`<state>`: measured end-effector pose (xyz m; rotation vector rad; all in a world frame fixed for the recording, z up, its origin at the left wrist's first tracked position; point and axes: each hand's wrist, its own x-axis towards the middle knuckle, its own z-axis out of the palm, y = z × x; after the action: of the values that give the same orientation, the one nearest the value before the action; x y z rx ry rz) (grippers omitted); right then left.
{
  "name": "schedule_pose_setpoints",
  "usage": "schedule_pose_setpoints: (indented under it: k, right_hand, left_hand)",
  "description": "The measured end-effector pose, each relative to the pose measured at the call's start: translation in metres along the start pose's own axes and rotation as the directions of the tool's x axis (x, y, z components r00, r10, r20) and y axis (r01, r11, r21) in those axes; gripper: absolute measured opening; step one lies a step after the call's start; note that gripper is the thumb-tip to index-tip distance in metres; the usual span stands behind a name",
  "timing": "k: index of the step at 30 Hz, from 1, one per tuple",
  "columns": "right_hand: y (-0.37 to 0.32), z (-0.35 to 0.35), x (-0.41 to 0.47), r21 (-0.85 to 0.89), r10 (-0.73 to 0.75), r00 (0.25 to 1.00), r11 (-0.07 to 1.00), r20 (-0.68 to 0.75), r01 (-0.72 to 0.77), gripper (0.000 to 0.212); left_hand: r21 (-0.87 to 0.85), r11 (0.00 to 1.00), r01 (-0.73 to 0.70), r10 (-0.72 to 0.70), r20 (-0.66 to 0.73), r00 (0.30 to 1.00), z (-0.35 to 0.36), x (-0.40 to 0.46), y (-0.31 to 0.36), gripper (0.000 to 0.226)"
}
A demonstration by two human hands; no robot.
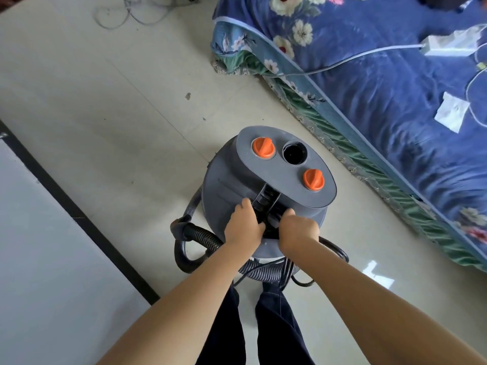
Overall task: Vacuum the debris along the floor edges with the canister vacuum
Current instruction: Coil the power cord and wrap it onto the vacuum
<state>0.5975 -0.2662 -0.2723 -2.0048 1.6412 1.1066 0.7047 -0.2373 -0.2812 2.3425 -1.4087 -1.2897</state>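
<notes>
Handle (266, 204) of canister vacuum (232, 185) between both hands' fingers (245, 206).

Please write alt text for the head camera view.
Both hands, left hand and right hand, grip the black handle of a grey canister vacuum on a pale floor beside a blue floral bed.

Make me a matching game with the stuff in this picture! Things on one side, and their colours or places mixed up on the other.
Things:
1. knobs
2. vacuum hose
3. bedspread
4. paper scrap

Colours or places:
A. blue with flowers
B. lying white on the bed
C. orange, on top of the grey canister vacuum
D. black and ribbed, curled on the floor beside the canister

Pairs: 1-C, 2-D, 3-A, 4-B
</notes>
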Motion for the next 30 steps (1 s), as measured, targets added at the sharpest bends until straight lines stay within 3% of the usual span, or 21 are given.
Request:
schedule_pose_setpoints:
  k: [2,4,5,7,10,12,14,16,18,21,25,27,30]
  right_hand:
    - [-0.006,-0.001,-0.001,0.143,0.01,0.998,0.99,-0.058,-0.002,0.033]
    - [-0.012,0.0,0.0,0.215,-0.021,0.993,0.975,-0.12,0.046,0.036]
    - [-0.014,0.001,0.001,0.24,-0.047,0.986,0.967,-0.161,0.085,0.038]
    - [-0.012,0.004,0.003,0.256,-0.134,0.954,0.945,-0.267,0.205,0.04]
    - [-0.001,0.01,0.005,0.247,-0.24,0.908,0.909,-0.344,0.334,0.049]
    - [0.005,0.011,0.004,0.248,-0.251,0.903,0.904,-0.349,0.347,0.056]
    - [0.009,0.011,0.005,0.244,-0.263,0.902,0.902,-0.341,0.355,0.06]
    - [0.009,0.008,0.007,0.244,-0.284,0.904,0.897,-0.321,0.369,0.056]
    - [0.01,0.004,0.008,0.254,-0.299,0.909,0.892,-0.29,0.374,0.053]
    - [0.009,0.002,0.009,0.286,-0.307,0.917,0.882,-0.256,0.375,0.052]
    - [0.013,-0.008,0.0,0.295,-0.262,0.928,0.894,-0.267,0.337,0.047]
    - [0.027,-0.01,-0.006,0.272,-0.165,0.958,0.935,-0.236,0.228,0.04]
    - [0.045,-0.005,-0.015,0.294,-0.014,0.997,0.955,-0.08,0.037,0.037]
  left_hand:
    - [-0.108,0.994,0.018,-0.015,0.037,0.999,0.0,0.002,-0.005,0.054]
    - [-0.344,0.932,0.114,-0.059,0.166,0.984,-0.012,0.01,-0.015,0.073]
    - [-0.446,0.877,0.18,-0.085,0.224,0.971,-0.019,0.016,-0.019,0.074]
    - [-0.517,0.818,0.25,-0.132,0.255,0.958,-0.028,0.028,-0.026,0.054]
    - [-0.431,0.874,0.224,-0.135,0.226,0.965,-0.031,0.043,-0.027,0.032]
    - [-0.411,0.884,0.221,-0.087,0.32,0.943,-0.038,0.051,-0.024,0.028]
    - [-0.334,0.92,0.204,-0.022,0.476,0.879,-0.049,0.06,-0.02,0.032]
    - [-0.136,0.988,0.072,0.023,0.594,0.804,-0.058,0.07,-0.014,0.044]
    - [0.078,0.991,-0.105,0.031,0.64,0.768,-0.064,0.076,-0.005,0.053]
    - [0.217,0.948,-0.234,0.064,0.589,0.805,-0.067,0.08,-0.004,0.054]
    - [0.029,0.98,-0.195,0.158,0.479,0.864,-0.059,0.075,-0.024,0.029]
    - [0.045,0.972,-0.229,0.196,0.373,0.907,-0.055,0.071,-0.032,0.018]
    - [0.034,0.975,-0.218,0.207,0.202,0.957,-0.046,0.063,-0.038,0.012]
